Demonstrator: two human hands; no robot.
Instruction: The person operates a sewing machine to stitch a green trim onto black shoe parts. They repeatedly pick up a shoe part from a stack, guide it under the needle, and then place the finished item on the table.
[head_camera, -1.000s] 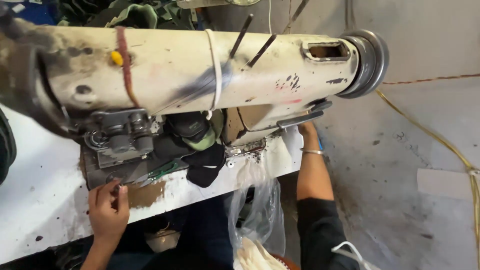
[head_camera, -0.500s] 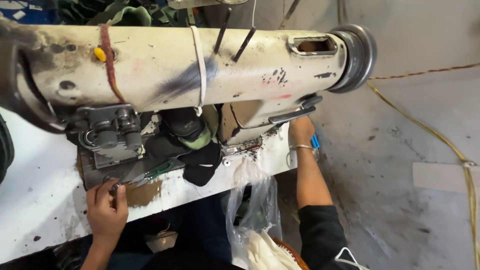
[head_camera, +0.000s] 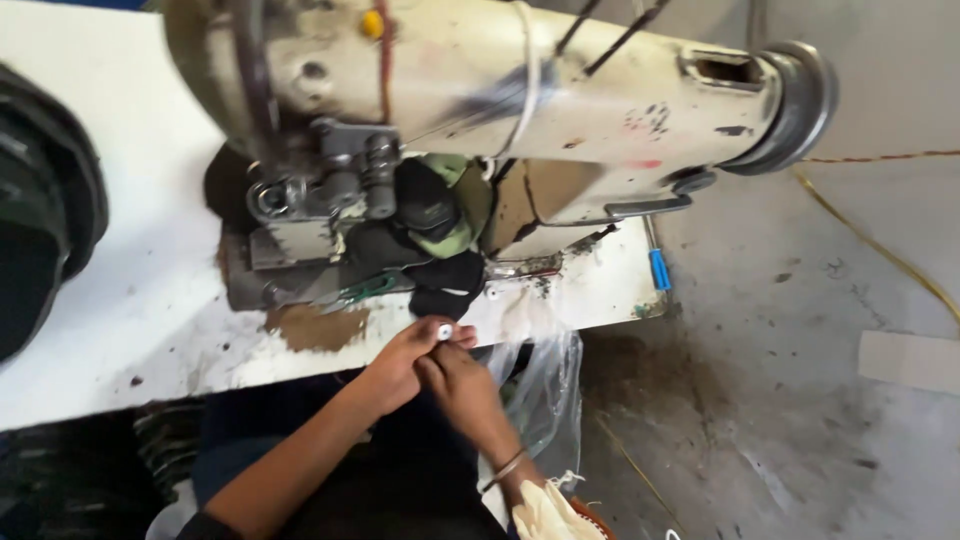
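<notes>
A worn cream sewing machine (head_camera: 520, 100) lies across a white table (head_camera: 130, 290). Below its needle end sits dark and green fabric (head_camera: 440, 225). My left hand (head_camera: 395, 365) and my right hand (head_camera: 465, 385) meet just in front of the table's front edge, fingertips together. Between the fingertips is a small round white and silver piece (head_camera: 444, 330), possibly a bobbin. Both hands pinch it. A thin bracelet (head_camera: 505, 468) circles my right wrist.
A clear plastic bag (head_camera: 545, 390) hangs from the table edge beside my right hand. A blue-handled tool (head_camera: 659, 268) lies at the table's right end. Dark bundled material (head_camera: 45, 220) sits at far left. Concrete floor (head_camera: 800, 380) with a yellow cord (head_camera: 880, 250) lies to the right.
My right hand left the machine's right end and came in to the middle. My left hand lifted off the fabric. Both now meet on the small round piece. The view shifted left.
</notes>
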